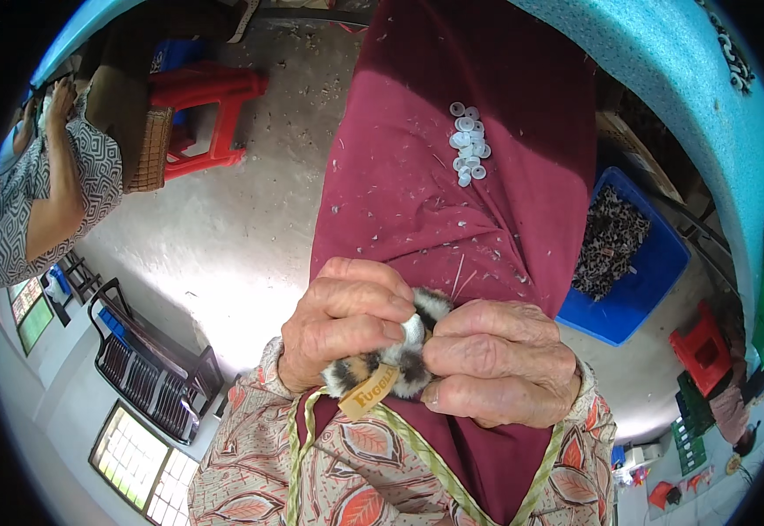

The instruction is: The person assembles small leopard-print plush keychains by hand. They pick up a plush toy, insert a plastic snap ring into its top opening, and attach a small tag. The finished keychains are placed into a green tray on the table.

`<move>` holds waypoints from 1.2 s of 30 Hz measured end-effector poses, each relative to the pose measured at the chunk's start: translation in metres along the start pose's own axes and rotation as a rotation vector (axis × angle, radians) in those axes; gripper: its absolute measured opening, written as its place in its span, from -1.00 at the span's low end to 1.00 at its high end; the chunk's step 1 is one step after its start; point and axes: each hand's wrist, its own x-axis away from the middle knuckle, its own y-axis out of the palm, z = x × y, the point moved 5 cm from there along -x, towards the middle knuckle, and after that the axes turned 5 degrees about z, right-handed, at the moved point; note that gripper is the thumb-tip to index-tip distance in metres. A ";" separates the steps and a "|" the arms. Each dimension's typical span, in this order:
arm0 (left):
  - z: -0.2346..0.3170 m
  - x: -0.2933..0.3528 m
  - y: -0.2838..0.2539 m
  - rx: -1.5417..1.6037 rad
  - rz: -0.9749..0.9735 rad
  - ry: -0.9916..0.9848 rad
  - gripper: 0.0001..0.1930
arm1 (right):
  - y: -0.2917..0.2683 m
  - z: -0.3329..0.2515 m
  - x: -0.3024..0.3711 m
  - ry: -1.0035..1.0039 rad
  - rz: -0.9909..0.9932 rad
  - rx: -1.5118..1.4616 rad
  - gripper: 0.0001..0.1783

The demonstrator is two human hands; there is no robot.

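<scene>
Close to my body, my left hand (345,317) and my right hand (497,361) grip a small furry plush piece (410,366) between them. Its fur is black, white and orange-brown. A tan fabric label (369,391) hangs from its near side. Between the fingertips shows a white patch (413,331); whether it is stuffing or a plastic part I cannot tell. Fingers of both hands are closed on the fur, and the thumbs are mostly hidden. Farther out, a cluster of translucent white plastic discs (469,140) rests on the dark red apron (399,175) over my lap.
To the right, a blue bin (614,329) holds many black-and-white furry pieces. A light blue table edge (662,61) curves along the upper right. Red stools (224,114) and a seated person (75,175) are at the left. A black metal chair (145,377) stands lower left.
</scene>
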 end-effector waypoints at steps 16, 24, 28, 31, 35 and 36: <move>0.002 0.009 0.005 -0.092 0.089 0.207 -0.62 | -0.001 -0.004 0.002 -0.009 -0.036 -0.013 -0.75; 0.015 0.010 0.002 -0.226 0.111 0.353 -0.78 | 0.003 -0.007 0.004 -0.065 -0.024 0.012 -0.70; 0.017 0.008 -0.002 -0.161 0.016 0.281 -0.69 | 0.005 -0.009 0.002 -0.060 -0.036 0.006 -0.69; 0.014 0.003 -0.003 -0.096 -0.058 0.181 -0.70 | 0.006 -0.009 0.002 -0.025 -0.064 0.011 -0.69; 0.008 0.008 0.003 0.004 0.026 0.205 -0.75 | 0.006 -0.012 0.001 -0.057 -0.057 0.009 -0.70; 0.008 0.006 0.004 0.004 0.019 0.226 -0.75 | 0.006 -0.013 0.001 -0.068 -0.056 0.014 -0.70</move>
